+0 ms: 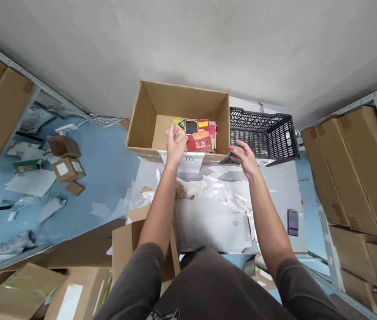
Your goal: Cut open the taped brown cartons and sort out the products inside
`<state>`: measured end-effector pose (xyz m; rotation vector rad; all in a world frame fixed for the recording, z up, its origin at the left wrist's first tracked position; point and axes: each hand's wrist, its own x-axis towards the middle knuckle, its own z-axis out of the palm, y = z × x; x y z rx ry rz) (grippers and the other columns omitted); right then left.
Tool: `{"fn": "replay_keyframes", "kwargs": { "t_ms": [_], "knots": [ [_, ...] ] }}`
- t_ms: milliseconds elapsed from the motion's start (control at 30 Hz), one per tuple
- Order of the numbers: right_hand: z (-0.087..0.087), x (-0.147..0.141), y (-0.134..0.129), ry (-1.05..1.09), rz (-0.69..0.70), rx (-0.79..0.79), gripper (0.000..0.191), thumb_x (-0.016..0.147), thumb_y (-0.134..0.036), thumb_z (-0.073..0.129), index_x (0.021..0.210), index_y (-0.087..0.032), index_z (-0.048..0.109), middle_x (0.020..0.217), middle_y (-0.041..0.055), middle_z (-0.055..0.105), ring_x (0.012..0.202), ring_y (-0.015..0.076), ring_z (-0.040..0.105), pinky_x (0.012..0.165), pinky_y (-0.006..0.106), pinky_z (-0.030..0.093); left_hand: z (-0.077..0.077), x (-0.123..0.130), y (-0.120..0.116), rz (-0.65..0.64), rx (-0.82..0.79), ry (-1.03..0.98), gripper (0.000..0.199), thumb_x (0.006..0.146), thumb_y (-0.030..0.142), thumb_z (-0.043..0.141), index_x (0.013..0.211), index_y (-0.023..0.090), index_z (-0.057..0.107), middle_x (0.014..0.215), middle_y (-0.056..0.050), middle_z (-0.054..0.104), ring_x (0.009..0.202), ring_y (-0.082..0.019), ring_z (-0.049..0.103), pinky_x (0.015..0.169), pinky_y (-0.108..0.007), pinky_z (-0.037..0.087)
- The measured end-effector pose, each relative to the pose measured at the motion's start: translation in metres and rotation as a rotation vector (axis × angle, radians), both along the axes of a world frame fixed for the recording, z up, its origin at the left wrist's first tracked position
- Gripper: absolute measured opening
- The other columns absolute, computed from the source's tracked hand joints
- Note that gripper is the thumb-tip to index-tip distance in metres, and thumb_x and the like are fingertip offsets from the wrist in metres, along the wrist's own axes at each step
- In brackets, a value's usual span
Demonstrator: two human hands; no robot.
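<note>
Both half-open: our left hand (176,146), hold unclear, by flat books (199,134); our empty right hand (245,159) near the cardboard box (188,100)'s edge.

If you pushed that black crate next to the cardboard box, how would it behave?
The crate looks like moulded plastic with upright walls, so it would probably stay stiff. Its lattice of openings suggests it is light for its size. Being wider than it is tall, it would likelier slide than tip.

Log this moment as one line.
left hand: over open brown cardboard box | right hand: open, by black latticed plastic crate | red-covered book: in box
</note>
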<state>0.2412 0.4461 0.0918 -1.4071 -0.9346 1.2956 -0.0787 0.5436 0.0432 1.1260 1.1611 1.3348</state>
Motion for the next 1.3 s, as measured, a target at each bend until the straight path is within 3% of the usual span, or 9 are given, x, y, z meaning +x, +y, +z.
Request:
{"fn": "replay_keyframes", "kwargs": {
  "t_ms": [267, 400, 467, 567, 800, 933, 1067, 1200, 1300],
  "knots": [
    [0.004, 0.001, -0.081, 0.063, 0.035, 0.019, 0.064, 0.083, -0.058, 0.09, 0.14, -0.039, 0.065, 0.138, 0.0049, 0.076, 0.14, 0.0301, 0.064, 0.107, 0.048, 0.06, 0.015, 0.02, -0.076, -0.031, 0.003, 0.018, 0.086, 0.094, 0.06, 0.082, 0.168, 0.037, 0.045, 0.167, -0.011, 0.054, 0.155, -0.036, 0.052, 0.129, -0.056, 0.042],
    [0.003, 0.015, -0.125, 0.09, 0.059, 0.049, 0.065, 0.085, -0.058, 0.089, 0.142, -0.039, 0.064, 0.14, 0.0051, 0.075, 0.14, 0.0309, 0.062, 0.106, 0.049, 0.06, 0.026, 0.032, -0.132, -0.05, 0.016, 0.063, 0.086, 0.094, 0.065, 0.081, 0.167, 0.036, 0.046, 0.167, -0.011, 0.054, 0.152, -0.036, 0.054, 0.126, -0.055, 0.044],
    [-0.005, 0.025, -0.152, 0.089, 0.06, 0.058, 0.066, 0.085, -0.058, 0.088, 0.143, -0.038, 0.064, 0.14, 0.0056, 0.074, 0.14, 0.0321, 0.062, 0.104, 0.049, 0.06, 0.025, 0.037, -0.168, -0.057, 0.007, 0.09, 0.087, 0.092, 0.067, 0.082, 0.166, 0.035, 0.049, 0.166, -0.012, 0.055, 0.15, -0.036, 0.056, 0.125, -0.055, 0.045],
    [-0.039, 0.044, -0.2, 0.055, 0.044, 0.057, 0.066, 0.085, -0.058, 0.088, 0.143, -0.036, 0.065, 0.138, 0.0063, 0.075, 0.137, 0.0325, 0.063, 0.105, 0.05, 0.06, 0.002, 0.048, -0.231, -0.073, -0.05, 0.14, 0.088, 0.09, 0.066, 0.084, 0.165, 0.037, 0.05, 0.167, -0.012, 0.054, 0.149, -0.037, 0.056, 0.124, -0.055, 0.045],
    [-0.171, 0.075, -0.363, -0.244, -0.01, -0.087, 0.057, 0.079, -0.052, 0.087, 0.13, -0.031, 0.074, 0.137, 0.0098, 0.072, 0.124, 0.033, 0.067, 0.116, 0.056, 0.053, -0.112, 0.086, -0.41, -0.143, -0.469, 0.381, 0.09, 0.084, 0.045, 0.088, 0.164, 0.024, 0.053, 0.17, -0.021, 0.047, 0.149, -0.041, 0.055, 0.122, -0.055, 0.045],
    [-0.218, 0.075, -0.446, -0.444, 0.079, -0.18, 0.054, 0.085, -0.048, 0.078, 0.136, -0.029, 0.073, 0.143, 0.0126, 0.068, 0.137, 0.0363, 0.059, 0.12, 0.059, 0.049, -0.152, 0.104, -0.494, -0.239, -0.602, 0.652, 0.094, 0.077, 0.032, 0.092, 0.162, 0.017, 0.054, 0.168, -0.025, 0.047, 0.161, -0.046, 0.036, 0.13, -0.056, 0.03],
    [-0.245, 0.064, -0.484, -0.633, 0.213, -0.238, 0.059, 0.09, -0.036, 0.071, 0.147, -0.024, 0.068, 0.154, 0.0163, 0.059, 0.149, 0.0391, 0.048, 0.127, 0.059, 0.04, -0.173, 0.118, -0.537, -0.233, -0.588, 0.919, 0.095, 0.078, 0.023, 0.088, 0.165, 0.019, 0.05, 0.171, -0.024, 0.04, 0.161, -0.049, 0.027, 0.13, -0.059, 0.025],
    [-0.26, 0.045, -0.49, -0.818, 0.271, -0.288, 0.065, 0.094, -0.025, 0.063, 0.158, -0.017, 0.059, 0.157, 0.0203, 0.055, 0.147, 0.0423, 0.043, 0.126, 0.059, 0.038, -0.185, 0.127, -0.55, -0.227, -0.565, 1.025, 0.052, 0.09, 0.019, 0.072, 0.142, 0.02, 0.071, 0.148, -0.022, 0.059, 0.142, -0.044, 0.046, 0.121, -0.055, 0.035],
    [-0.255, 0.038, -0.485, -0.901, 0.273, -0.378, 0.052, 0.098, -0.021, 0.056, 0.148, -0.013, 0.067, 0.138, 0.0228, 0.064, 0.137, 0.0419, 0.05, 0.12, 0.058, 0.041, -0.18, 0.129, -0.553, -0.25, -0.596, 0.976, 0.029, 0.095, 0.016, 0.063, 0.117, 0.022, 0.08, 0.124, -0.017, 0.069, 0.128, -0.039, 0.057, 0.114, -0.05, 0.041]
  ]
}}
